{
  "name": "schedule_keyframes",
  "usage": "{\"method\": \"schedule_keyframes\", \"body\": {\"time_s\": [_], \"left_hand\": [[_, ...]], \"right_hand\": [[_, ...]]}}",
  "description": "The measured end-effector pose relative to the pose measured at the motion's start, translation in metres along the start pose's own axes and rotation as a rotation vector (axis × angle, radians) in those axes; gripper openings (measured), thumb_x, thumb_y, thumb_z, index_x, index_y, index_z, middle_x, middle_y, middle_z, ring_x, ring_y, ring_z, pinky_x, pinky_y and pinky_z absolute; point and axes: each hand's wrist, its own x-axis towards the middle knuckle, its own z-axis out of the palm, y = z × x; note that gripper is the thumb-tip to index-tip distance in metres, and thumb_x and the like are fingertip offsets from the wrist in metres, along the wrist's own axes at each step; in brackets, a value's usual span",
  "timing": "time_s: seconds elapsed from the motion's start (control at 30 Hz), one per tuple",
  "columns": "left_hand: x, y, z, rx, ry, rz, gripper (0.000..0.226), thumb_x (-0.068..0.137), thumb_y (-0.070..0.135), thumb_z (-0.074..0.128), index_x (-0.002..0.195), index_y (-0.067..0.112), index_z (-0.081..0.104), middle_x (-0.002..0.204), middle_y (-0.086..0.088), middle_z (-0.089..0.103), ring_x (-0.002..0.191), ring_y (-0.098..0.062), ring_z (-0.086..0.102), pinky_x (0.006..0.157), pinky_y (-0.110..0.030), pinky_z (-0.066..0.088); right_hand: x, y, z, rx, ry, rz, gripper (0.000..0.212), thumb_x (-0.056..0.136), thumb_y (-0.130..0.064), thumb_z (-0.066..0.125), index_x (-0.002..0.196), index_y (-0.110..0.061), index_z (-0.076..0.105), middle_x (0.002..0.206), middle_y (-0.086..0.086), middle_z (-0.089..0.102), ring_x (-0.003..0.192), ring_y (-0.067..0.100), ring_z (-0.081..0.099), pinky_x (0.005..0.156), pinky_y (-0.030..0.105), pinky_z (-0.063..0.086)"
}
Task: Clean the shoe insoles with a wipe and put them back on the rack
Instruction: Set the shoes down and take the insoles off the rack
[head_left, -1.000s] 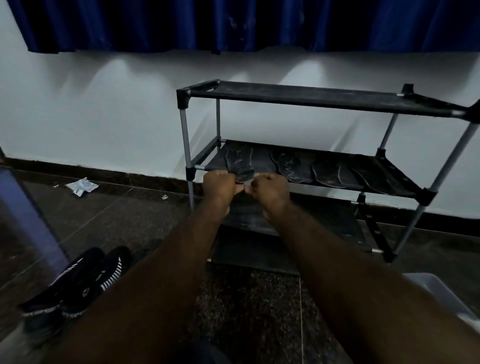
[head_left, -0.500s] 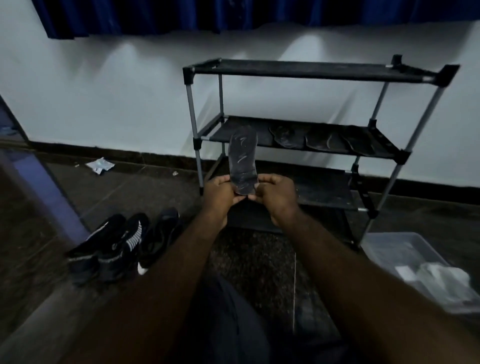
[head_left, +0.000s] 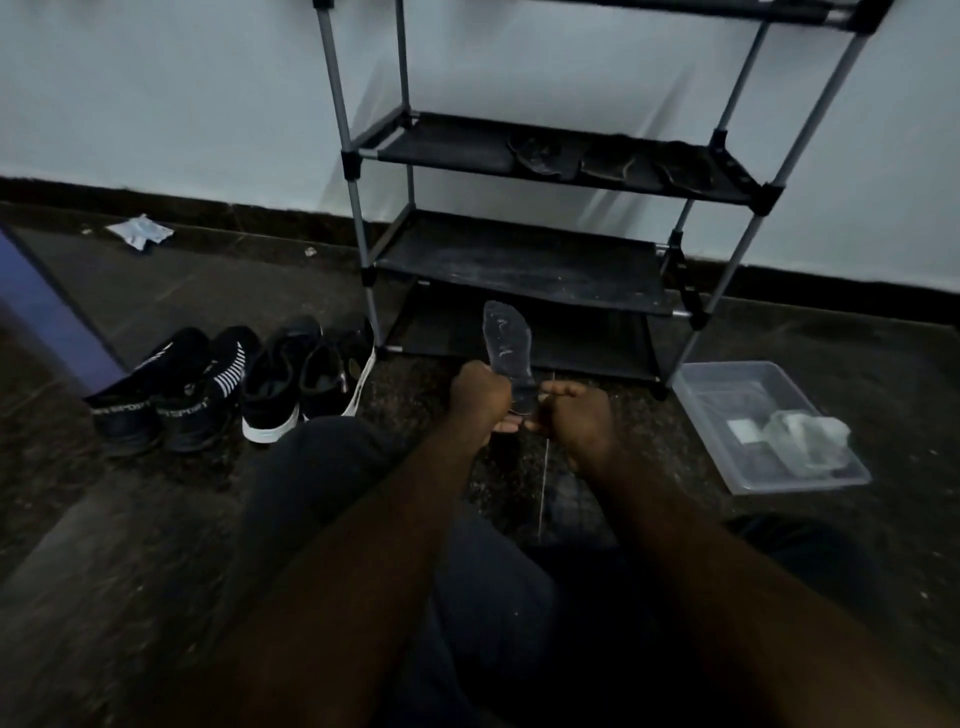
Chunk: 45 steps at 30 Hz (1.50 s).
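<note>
A dark, dusty insole (head_left: 506, 348) stands upright in front of the rack's lowest shelf. My left hand (head_left: 478, 397) and my right hand (head_left: 576, 421) both grip its lower end, one on each side. The black shoe rack (head_left: 519, 257) stands against the white wall just beyond. On its middle shelf lie three more dark insoles (head_left: 602, 161). A crumpled wipe (head_left: 805, 434) lies in a clear plastic tray (head_left: 727, 379) on the floor to the right.
Several black shoes (head_left: 234, 384) sit in a row on the dark floor at the left. A scrap of paper (head_left: 140, 231) lies near the skirting. A blue panel (head_left: 47, 306) stands at far left. My legs fill the foreground.
Both hands have lifted the insole off the middle shelf and drawn it down and towards me. The view has tilted down to the floor, the shoes and the tray.
</note>
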Motion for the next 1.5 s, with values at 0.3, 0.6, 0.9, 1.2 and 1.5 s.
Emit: {"method": "schedule_keyframes", "body": {"time_s": [0.3, 0.6, 0.9, 1.2, 1.5], "left_hand": [[0.068, -0.077, 0.004, 0.13, -0.092, -0.408, 0.03, 0.103, 0.02, 0.046, 0.123, 0.0, 0.055, 0.119, -0.022, 0.064, 0.095, -0.038, 0.067, 0.048, -0.036, 0.05], [0.107, -0.109, -0.011, 0.457, -0.206, -0.544, 0.035, 0.1, 0.02, 0.05, 0.121, -0.006, 0.059, 0.114, -0.027, 0.066, 0.078, -0.034, 0.067, 0.07, -0.043, 0.057], [0.105, -0.102, -0.033, 0.859, -0.154, -0.139, 0.039, 0.101, 0.024, 0.046, 0.13, 0.0, 0.055, 0.134, -0.023, 0.055, 0.121, -0.036, 0.055, 0.101, -0.039, 0.045], [0.095, 0.069, -0.02, 0.273, -0.008, 0.303, 0.029, 0.1, 0.029, 0.051, 0.079, 0.013, 0.064, 0.085, -0.013, 0.071, 0.07, -0.024, 0.068, 0.065, -0.036, 0.059], [0.077, 0.199, 0.012, -0.312, 0.148, 0.419, 0.029, 0.098, 0.036, 0.056, 0.094, 0.007, 0.06, 0.087, -0.012, 0.067, 0.071, -0.021, 0.069, 0.049, -0.028, 0.055]], "right_hand": [[0.078, 0.108, 0.005, -0.164, -0.044, 0.274, 0.025, 0.089, 0.012, 0.052, 0.076, -0.004, 0.066, 0.087, 0.022, 0.069, 0.064, 0.025, 0.065, 0.058, 0.037, 0.06], [0.092, 0.153, 0.015, -0.477, -0.092, 0.19, 0.02, 0.086, -0.001, 0.061, 0.098, -0.01, 0.076, 0.091, 0.012, 0.075, 0.081, 0.026, 0.072, 0.077, 0.043, 0.06], [0.092, 0.133, 0.016, -0.804, -0.138, 0.076, 0.019, 0.092, -0.016, 0.06, 0.103, -0.01, 0.074, 0.098, 0.01, 0.074, 0.088, 0.027, 0.07, 0.081, 0.036, 0.057], [0.096, -0.04, 0.015, -0.133, 0.093, -0.24, 0.018, 0.096, -0.016, 0.057, 0.08, -0.014, 0.064, 0.075, 0.012, 0.068, 0.055, 0.017, 0.062, 0.048, 0.027, 0.049], [0.101, -0.167, 0.029, 0.307, 0.032, -0.206, 0.021, 0.101, -0.024, 0.05, 0.089, -0.009, 0.059, 0.081, 0.013, 0.065, 0.055, 0.02, 0.061, 0.044, 0.024, 0.051]]}}
